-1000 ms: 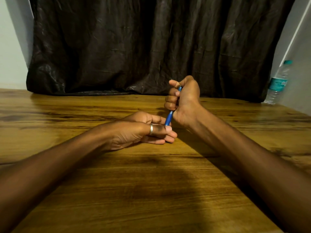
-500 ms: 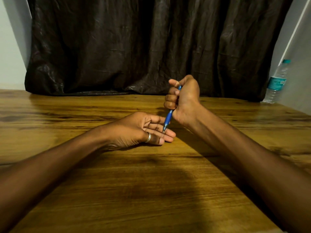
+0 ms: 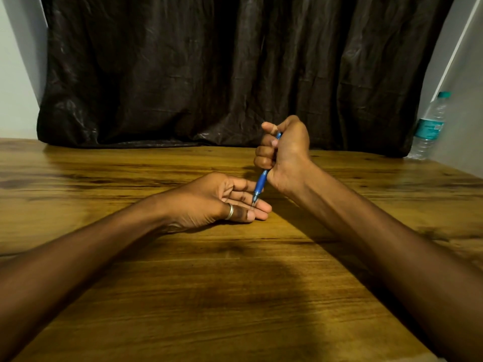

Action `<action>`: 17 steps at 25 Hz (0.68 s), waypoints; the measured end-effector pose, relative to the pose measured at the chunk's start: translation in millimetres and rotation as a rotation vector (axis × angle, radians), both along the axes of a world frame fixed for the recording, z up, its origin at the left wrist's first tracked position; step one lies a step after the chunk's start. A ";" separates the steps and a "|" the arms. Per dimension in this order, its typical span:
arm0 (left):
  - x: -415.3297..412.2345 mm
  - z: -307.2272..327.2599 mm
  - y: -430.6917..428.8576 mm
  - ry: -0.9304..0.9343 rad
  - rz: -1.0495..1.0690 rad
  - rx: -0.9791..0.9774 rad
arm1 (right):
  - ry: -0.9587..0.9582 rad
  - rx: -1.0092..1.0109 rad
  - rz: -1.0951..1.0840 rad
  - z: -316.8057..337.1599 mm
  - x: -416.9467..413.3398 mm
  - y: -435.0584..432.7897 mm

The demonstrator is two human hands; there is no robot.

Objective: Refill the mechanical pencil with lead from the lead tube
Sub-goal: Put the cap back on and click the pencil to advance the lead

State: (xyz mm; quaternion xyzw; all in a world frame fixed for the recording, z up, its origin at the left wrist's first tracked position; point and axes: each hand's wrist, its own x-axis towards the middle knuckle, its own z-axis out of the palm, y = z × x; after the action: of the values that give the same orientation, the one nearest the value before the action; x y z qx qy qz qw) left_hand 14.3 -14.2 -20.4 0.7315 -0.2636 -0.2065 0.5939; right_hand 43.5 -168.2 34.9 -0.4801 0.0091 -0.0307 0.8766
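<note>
My right hand [image 3: 285, 150] is a fist around a blue mechanical pencil [image 3: 260, 184], thumb on its top end. The pencil points steeply down and left. Its metal tip touches the fingers of my left hand [image 3: 217, 199], which rests on the wooden table [image 3: 235, 283] with palm turned inward and fingers apart. A silver ring sits on that hand's thumb. A thin bit of lead seems to stick out of the tip. No lead tube is in view.
A dark crumpled curtain [image 3: 235, 74] hangs behind the table's far edge. A clear plastic water bottle [image 3: 428, 126] with a teal cap stands at the far right by the wall.
My left hand has uncurled; its fingers now lie apart under the pencil tip. The right hand and pencil have stayed in about the same place.
</note>
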 end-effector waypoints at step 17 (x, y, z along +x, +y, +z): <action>-6.2 -0.4 -2.9 0.011 0.016 -0.095 | -0.004 0.018 0.011 -0.1 0.5 0.2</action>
State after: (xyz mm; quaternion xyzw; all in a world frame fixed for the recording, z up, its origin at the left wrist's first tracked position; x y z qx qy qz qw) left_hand 8.1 -17.1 -20.9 0.7034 -0.2640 -0.1929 0.6311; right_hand 44.0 -168.0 34.8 -0.4724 0.0049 -0.0266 0.8810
